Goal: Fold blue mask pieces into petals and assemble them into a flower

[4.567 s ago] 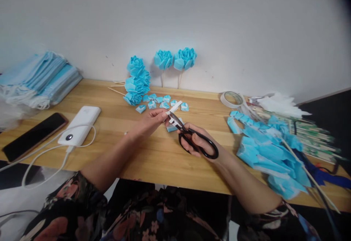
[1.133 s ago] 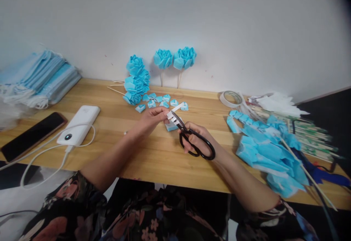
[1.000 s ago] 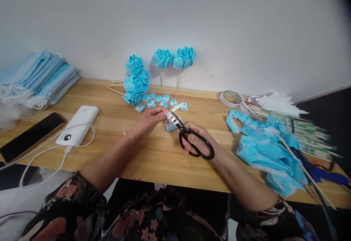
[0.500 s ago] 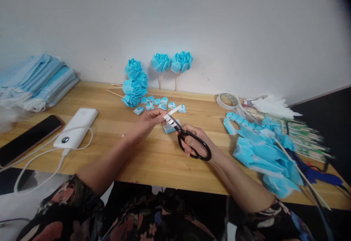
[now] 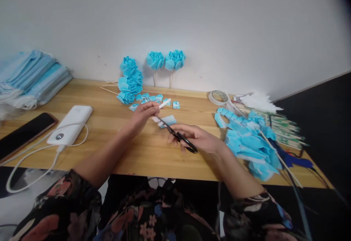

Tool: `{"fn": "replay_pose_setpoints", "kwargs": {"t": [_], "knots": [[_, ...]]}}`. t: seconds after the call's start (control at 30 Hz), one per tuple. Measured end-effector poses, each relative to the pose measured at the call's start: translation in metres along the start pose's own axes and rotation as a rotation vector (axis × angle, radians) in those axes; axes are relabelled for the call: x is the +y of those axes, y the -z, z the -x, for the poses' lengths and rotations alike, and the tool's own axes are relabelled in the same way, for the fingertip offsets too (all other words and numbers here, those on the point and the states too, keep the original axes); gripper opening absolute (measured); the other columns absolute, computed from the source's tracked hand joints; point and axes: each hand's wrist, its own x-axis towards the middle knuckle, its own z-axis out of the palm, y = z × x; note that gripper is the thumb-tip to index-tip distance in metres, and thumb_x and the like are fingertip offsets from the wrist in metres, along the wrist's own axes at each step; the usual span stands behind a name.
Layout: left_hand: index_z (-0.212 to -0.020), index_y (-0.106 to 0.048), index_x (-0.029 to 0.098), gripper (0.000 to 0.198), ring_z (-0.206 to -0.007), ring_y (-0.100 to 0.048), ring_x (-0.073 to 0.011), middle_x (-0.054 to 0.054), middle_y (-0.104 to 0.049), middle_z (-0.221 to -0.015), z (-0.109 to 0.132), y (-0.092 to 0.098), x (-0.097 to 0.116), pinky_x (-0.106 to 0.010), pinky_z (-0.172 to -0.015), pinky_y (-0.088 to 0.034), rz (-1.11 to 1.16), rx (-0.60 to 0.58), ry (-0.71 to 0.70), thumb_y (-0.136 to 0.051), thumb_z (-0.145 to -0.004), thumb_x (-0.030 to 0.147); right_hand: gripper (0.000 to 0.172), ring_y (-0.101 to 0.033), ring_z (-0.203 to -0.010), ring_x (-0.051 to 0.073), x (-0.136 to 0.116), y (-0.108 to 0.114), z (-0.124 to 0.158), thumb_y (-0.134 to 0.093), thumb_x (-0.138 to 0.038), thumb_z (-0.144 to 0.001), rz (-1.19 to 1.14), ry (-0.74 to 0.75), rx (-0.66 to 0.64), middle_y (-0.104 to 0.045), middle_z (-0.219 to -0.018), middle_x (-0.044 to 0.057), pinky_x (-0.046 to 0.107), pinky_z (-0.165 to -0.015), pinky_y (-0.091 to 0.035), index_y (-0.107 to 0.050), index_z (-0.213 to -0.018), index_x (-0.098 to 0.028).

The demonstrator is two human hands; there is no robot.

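My left hand (image 5: 145,113) is closed, pinching a short white strip (image 5: 165,103) that looks like tape and sticks out beyond the fingertips. Black-handled scissors (image 5: 184,141) are in my right hand (image 5: 201,138), their blades pointing up-left to just below my left fingers. Small white pieces lie along the blades; whether they are stuck there I cannot tell. Under the blades a flat light-blue piece (image 5: 168,120) rests on the table. Just behind my left hand are several small folded blue petals (image 5: 176,104), partly hidden by it.
Blue flowers on sticks (image 5: 175,60) lean on the wall; more lie in a pile (image 5: 128,84). Left are a mask stack (image 5: 41,76), phone (image 5: 26,135) and cabled power bank (image 5: 71,124). Right are a tape roll (image 5: 218,97), crumpled blue material (image 5: 249,142) and a blue-handled tool (image 5: 294,160).
The scissors have turned from showing their wide handle loops to nearly edge-on and dropped slightly left. My left hand still pinches the strip. The whole view has shifted a little.
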Motion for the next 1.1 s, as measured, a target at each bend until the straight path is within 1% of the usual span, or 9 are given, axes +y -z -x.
{"fn": "replay_pose_setpoints", "kwargs": {"t": [0.13,0.27,0.43,0.53,0.6,0.67,0.87,0.97,1.1], "knots": [[-0.077,-0.07,0.018,0.021,-0.064,-0.049,-0.0141,0.001,-0.059,-0.065,-0.004,-0.006,0.0,-0.027,-0.066,-0.039,-0.203,-0.025,-0.083,-0.067,-0.078,0.039,0.062,-0.057,-0.082,0.014,-0.005,-0.023,0.048,-0.062,-0.06,-0.092,-0.187,0.108,0.122,-0.068,-0.119,0.015,0.021,-0.055,-0.05,-0.058,-0.141,-0.022],[-0.082,-0.074,0.02,0.022,-0.07,-0.057,-0.0177,-0.003,-0.069,-0.076,-0.013,-0.034,-0.001,-0.029,-0.068,-0.039,-0.628,-0.321,-0.24,-0.06,-0.087,0.036,0.077,-0.049,-0.069,0.01,0.009,-0.05,0.099,-0.087,-0.05,-0.071,-0.237,0.1,0.255,-0.068,-0.114,0.011,0.018,-0.046,-0.039,-0.06,-0.14,-0.027],[-0.085,-0.074,0.018,0.027,-0.087,-0.065,-0.0245,-0.01,-0.074,-0.09,-0.028,-0.088,-0.017,-0.038,-0.085,-0.042,-1.08,-0.569,-0.563,-0.051,-0.097,0.026,0.049,-0.062,-0.061,0.013,0.02,-0.064,0.128,-0.066,-0.049,-0.092,-0.125,-0.021,0.4,-0.075,-0.102,0.014,0.025,-0.051,-0.049,-0.064,-0.131,-0.02],[-0.093,-0.076,0.02,0.019,-0.104,-0.066,-0.0281,-0.011,-0.076,-0.106,-0.033,-0.103,-0.025,-0.046,-0.101,-0.039,-1.087,-0.687,-0.616,-0.059,-0.095,0.026,0.044,-0.071,-0.07,0.019,0.017,-0.061,0.132,-0.06,-0.054,-0.096,0.111,-0.14,0.409,-0.078,-0.095,0.014,0.03,-0.062,-0.056,-0.072,-0.111,-0.015],[-0.11,-0.075,0.023,0.022,-0.124,-0.06,-0.0294,-0.012,-0.069,-0.132,-0.034,-0.094,-0.021,-0.047,-0.108,-0.036,-0.982,-0.692,-0.658,-0.063,-0.094,0.031,0.044,-0.072,-0.071,0.02,0.013,-0.055,0.131,-0.059,-0.057,-0.095,0.245,-0.19,0.428,-0.079,-0.093,0.012,0.03,-0.064,-0.056,-0.073,-0.103,-0.016],[-0.119,-0.073,0.023,0.029,-0.13,-0.057,-0.0289,-0.013,-0.066,-0.139,-0.034,-0.07,-0.01,-0.046,-0.111,-0.035,-0.883,-0.59,-0.646,-0.063,-0.095,0.035,0.044,-0.071,-0.068,0.019,0.011,-0.046,0.128,-0.06,-0.058,-0.094,0.333,-0.213,0.462,-0.078,-0.087,0.009,0.03,-0.062,-0.055,-0.074,-0.101,-0.017],[-0.09,-0.078,0.021,0.022,-0.092,-0.067,-0.0244,-0.008,-0.077,-0.095,-0.03,0.012,0.017,-0.035,-0.087,-0.045,-0.962,-0.231,-0.372,-0.058,-0.09,0.03,0.041,-0.052,-0.05,0.011,0.013,-0.009,0.087,-0.069,-0.053,-0.087,0.672,-0.213,0.536,-0.063,-0.061,-0.003,0.023,-0.049,-0.041,-0.077,-0.114,-0.023],[-0.078,-0.076,0.021,0.018,-0.082,-0.064,-0.0228,-0.006,-0.075,-0.083,-0.023,0.02,0.007,-0.032,-0.079,-0.043,-1.013,-0.245,-0.293,-0.061,-0.084,0.029,0.041,-0.049,-0.047,0.01,0.012,0.006,0.06,-0.071,-0.051,-0.084,0.636,-0.253,0.43,-0.059,-0.055,-0.005,0.023,-0.048,-0.039,-0.079,-0.111,-0.02],[-0.079,-0.075,0.021,0.021,-0.08,-0.062,-0.0223,-0.007,-0.075,-0.085,-0.017,0.01,-0.006,-0.03,-0.072,-0.039,-1.085,-0.292,-0.256,-0.058,-0.085,0.03,0.045,-0.05,-0.044,0.01,0.011,0.02,0.047,-0.072,-0.051,-0.082,0.649,-0.355,0.376,-0.064,-0.056,-0.004,0.023,-0.045,-0.039,-0.079,-0.112,-0.018]]}}
